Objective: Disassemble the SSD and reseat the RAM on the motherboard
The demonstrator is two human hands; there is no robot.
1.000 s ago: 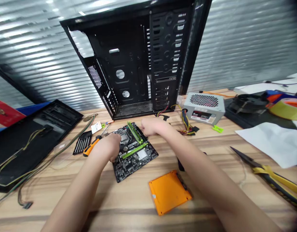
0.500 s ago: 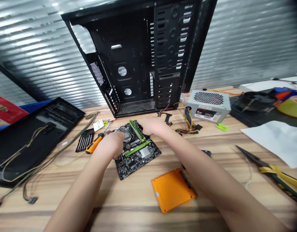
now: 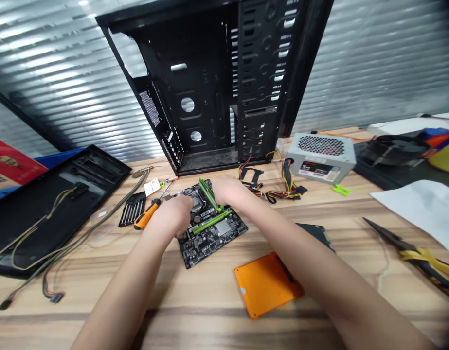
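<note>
A black motherboard (image 3: 212, 243) with bright green slots lies on the wooden table, in front of the upright computer case. My left hand (image 3: 176, 214) is closed at the board's left edge, near the processor socket (image 3: 197, 201); its fingertips are partly hidden. On the far right edge, beside the green memory slots (image 3: 210, 194), my right hand (image 3: 227, 191) is closed round the board, its fingers mostly out of sight. Just left of my left hand lies an orange-and-black screwdriver (image 3: 147, 216). An orange drive (image 3: 264, 287) rests below my right forearm.
The open black computer case (image 3: 209, 92) stands behind the board. A grey power supply (image 3: 321, 155) with loose cables sits at its right. Pliers (image 3: 410, 253) and white paper (image 3: 417, 211) lie far right; a black panel (image 3: 38, 214) with wires lies left.
The whole view has shifted slightly to the right. My right hand has moved slightly left relative to the board; the motherboard stays in about the same place on the table.
</note>
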